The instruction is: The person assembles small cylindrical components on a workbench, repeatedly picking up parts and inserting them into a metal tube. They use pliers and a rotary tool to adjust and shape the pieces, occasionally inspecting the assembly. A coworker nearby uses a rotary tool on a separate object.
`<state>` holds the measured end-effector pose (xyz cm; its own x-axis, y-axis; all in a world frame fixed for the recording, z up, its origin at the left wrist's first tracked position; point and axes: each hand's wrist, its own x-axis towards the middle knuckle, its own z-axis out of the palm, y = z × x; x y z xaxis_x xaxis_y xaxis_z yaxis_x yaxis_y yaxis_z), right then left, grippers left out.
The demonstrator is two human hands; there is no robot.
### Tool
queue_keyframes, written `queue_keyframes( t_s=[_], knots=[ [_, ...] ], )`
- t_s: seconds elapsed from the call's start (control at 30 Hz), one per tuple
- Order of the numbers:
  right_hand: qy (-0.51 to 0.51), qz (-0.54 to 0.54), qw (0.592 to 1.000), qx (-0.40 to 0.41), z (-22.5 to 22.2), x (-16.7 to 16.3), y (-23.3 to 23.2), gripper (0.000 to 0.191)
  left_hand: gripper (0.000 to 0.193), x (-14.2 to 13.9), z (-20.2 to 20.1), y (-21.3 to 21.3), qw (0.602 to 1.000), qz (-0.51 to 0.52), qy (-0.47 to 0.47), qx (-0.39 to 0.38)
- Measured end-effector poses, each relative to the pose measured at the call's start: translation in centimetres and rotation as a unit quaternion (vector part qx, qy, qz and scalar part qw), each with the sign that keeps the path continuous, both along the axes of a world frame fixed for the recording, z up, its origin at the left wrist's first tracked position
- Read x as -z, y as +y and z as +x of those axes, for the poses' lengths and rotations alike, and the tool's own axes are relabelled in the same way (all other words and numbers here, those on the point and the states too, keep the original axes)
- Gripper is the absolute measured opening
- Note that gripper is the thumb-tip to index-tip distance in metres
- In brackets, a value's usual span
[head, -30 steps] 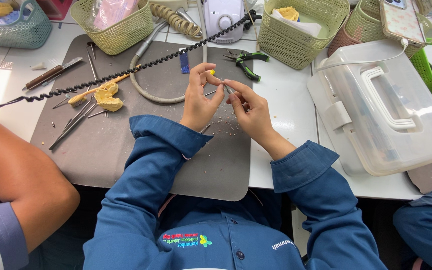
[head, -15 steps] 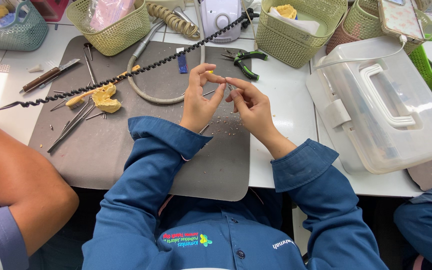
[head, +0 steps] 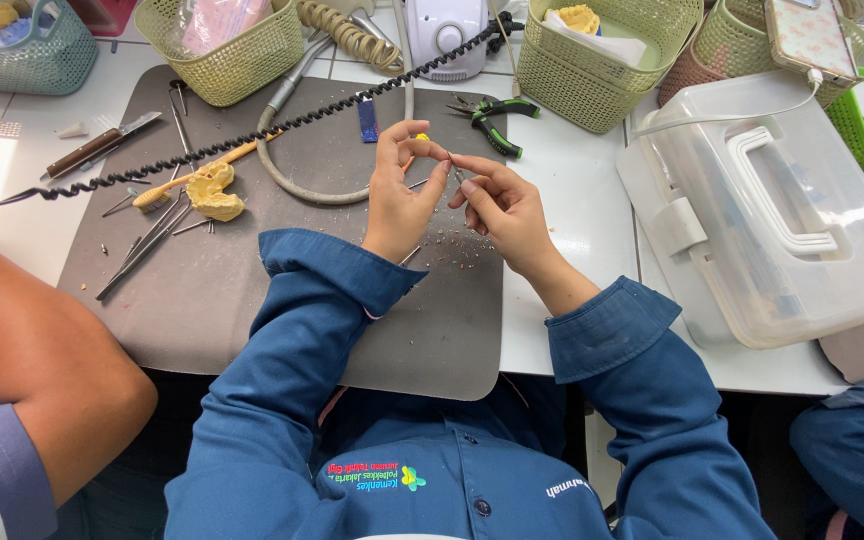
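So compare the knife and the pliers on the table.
The knife has a brown handle and lies at the mat's left edge; the pliers have green-and-black handles and lie on the white table. The knife is one straight piece; the pliers' handles are splayed. Neither is touched.

White tabletop workbench, as I see it from above.
A white glossy table (head: 572,210) carries a dark grey rubber mat (head: 212,300); bright light glares at its left edge.
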<state>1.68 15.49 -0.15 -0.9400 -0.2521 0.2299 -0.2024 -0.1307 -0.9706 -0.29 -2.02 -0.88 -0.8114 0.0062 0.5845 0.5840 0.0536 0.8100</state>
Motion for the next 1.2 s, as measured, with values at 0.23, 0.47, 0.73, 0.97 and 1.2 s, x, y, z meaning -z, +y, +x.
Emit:
queue_keyframes(
  t_s=[0.23,0.47,0.73,0.97,1.2],
  knots=[
    [0.020,0.021,1.000,0.012,0.13,0.17,-0.12,0.034,0.049,0.25,-0.14,-0.09,1.000,0.004,-0.010,0.001],
    [0.023,0.021,0.999,0.013,0.13,0.07,-0.15,0.034,0.050,0.29,-0.23,-0.12,0.999,0.016,-0.018,0.021],
    [0.032,0.035,0.999,0.016,0.08,0.06,-0.17,0.034,0.049,0.27,-0.38,-0.18,0.999,0.013,-0.027,0.014],
    [0.038,0.039,0.998,0.015,0.03,0.23,-0.26,0.035,0.047,0.26,-0.57,-0.20,1.000,0.012,-0.006,0.019],
    [0.060,0.057,0.996,0.022,-0.09,0.26,-0.20,0.034,0.044,0.16,-0.62,-0.22,0.999,0.019,-0.007,0.035]
  ],
)
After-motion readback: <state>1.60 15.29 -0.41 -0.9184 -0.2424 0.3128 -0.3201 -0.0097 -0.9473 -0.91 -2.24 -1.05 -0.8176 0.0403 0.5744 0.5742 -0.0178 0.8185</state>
